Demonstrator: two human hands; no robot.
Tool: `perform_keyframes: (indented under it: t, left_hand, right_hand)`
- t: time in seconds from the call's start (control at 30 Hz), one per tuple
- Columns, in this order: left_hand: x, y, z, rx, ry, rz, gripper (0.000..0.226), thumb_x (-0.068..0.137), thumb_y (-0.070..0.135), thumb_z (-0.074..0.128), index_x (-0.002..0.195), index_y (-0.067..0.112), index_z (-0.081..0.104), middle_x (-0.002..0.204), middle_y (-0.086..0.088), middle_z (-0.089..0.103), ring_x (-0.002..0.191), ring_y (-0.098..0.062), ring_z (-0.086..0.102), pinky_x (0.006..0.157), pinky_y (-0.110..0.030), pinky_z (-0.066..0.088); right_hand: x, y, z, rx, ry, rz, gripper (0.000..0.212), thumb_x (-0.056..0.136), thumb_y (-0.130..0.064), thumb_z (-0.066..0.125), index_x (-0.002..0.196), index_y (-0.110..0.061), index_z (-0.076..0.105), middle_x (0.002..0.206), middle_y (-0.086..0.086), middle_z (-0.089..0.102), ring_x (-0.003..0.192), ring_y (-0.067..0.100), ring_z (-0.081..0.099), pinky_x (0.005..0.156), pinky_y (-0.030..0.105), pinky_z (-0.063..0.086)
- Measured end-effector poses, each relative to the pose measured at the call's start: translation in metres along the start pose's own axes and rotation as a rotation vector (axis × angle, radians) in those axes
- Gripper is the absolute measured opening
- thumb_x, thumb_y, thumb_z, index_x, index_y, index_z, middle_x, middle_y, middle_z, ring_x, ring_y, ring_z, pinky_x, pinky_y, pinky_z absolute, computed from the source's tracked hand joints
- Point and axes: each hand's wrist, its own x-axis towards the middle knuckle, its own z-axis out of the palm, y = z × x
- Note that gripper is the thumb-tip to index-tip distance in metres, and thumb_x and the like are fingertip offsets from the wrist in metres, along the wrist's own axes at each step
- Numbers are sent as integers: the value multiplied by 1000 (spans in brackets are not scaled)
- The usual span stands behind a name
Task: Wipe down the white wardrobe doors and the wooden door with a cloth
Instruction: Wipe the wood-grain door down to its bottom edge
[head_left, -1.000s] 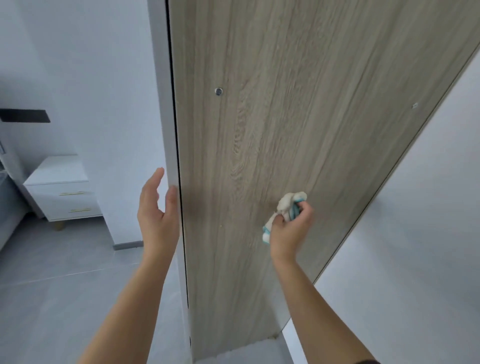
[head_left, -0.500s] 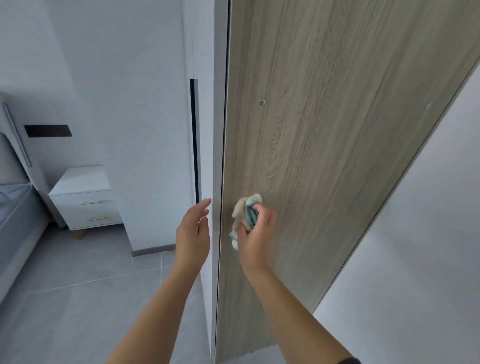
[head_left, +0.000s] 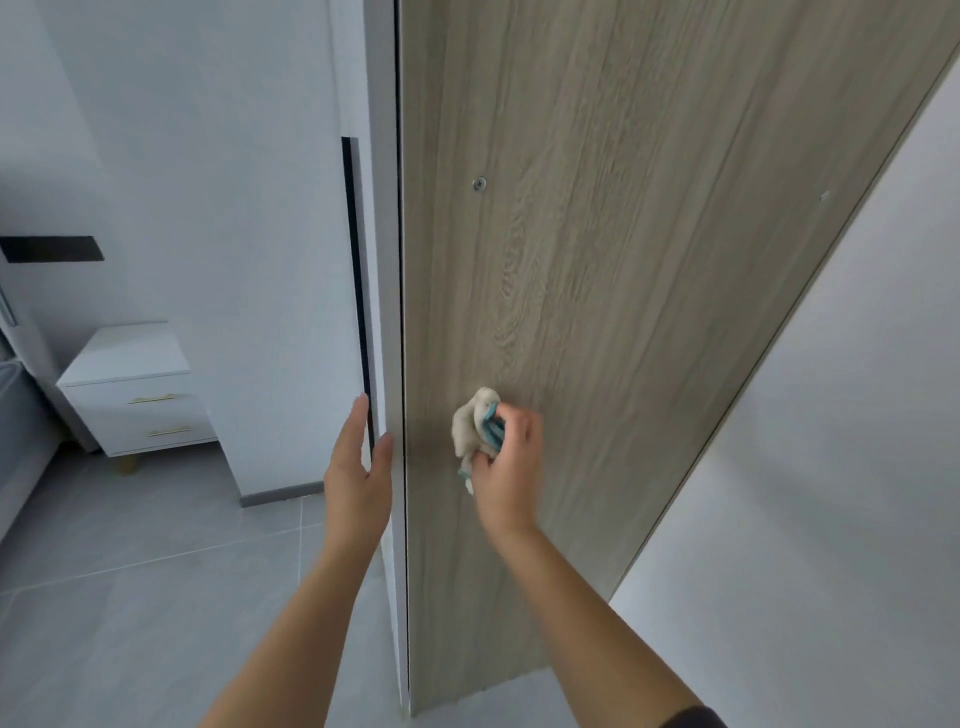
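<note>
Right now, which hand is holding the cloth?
The right hand, pressing the cloth against the wooden door; the left hand rests open on the door's edge.

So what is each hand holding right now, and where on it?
The right hand grips the bunched cloth around its middle; the left hand holds nothing.

Home bedroom: white nightstand (head_left: 137, 387) with drawers, bed edge (head_left: 15, 415), wood-grain wardrobe door (head_left: 597, 260), grey tiled floor (head_left: 130, 597).
</note>
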Motion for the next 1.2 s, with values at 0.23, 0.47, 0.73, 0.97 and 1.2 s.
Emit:
perform_keyframes:
  t: [0.23,0.47,0.73,0.97,1.2]
  left_hand:
    - [-2,2,30,-158,39,1,46,106,23,34,151,32,30,153,21,34,140,6,28,119,-32,24]
    - [-1,-1,51,-152,191,36,46,106,16,27,149,28,35,150,16,41,139,1,33,119,-32,25]
    - [0,-3,74,-223,349,22,43,106,19,23,147,20,36,147,12,44,136,1,36,112,-16,28]
    - [5,-13,78,-216,443,-32,41,105,25,26,143,21,42,143,-2,49,136,-21,41,116,-41,31]
    - [5,-12,78,-232,438,-43,41,105,25,27,142,23,43,142,3,51,134,-16,44,115,-43,32]
  right_hand:
    - [46,74,-51,-19,176,217,38,74,4,64,109,-5,55,109,7,49,92,26,56,74,30,42]
    - [92,148,-102,-80,270,396,31,77,6,56,106,-3,53,110,15,53,89,22,52,71,27,36]
    - [123,222,-143,-93,413,648,29,77,-6,58,105,-15,56,113,7,60,101,28,60,83,34,45]
    - [130,247,-148,-11,535,730,25,76,-13,59,101,-16,56,109,4,66,98,24,64,88,38,52]
    - [113,233,-132,-20,510,691,30,78,-4,61,107,-11,58,113,5,62,103,23,60,87,26,43]
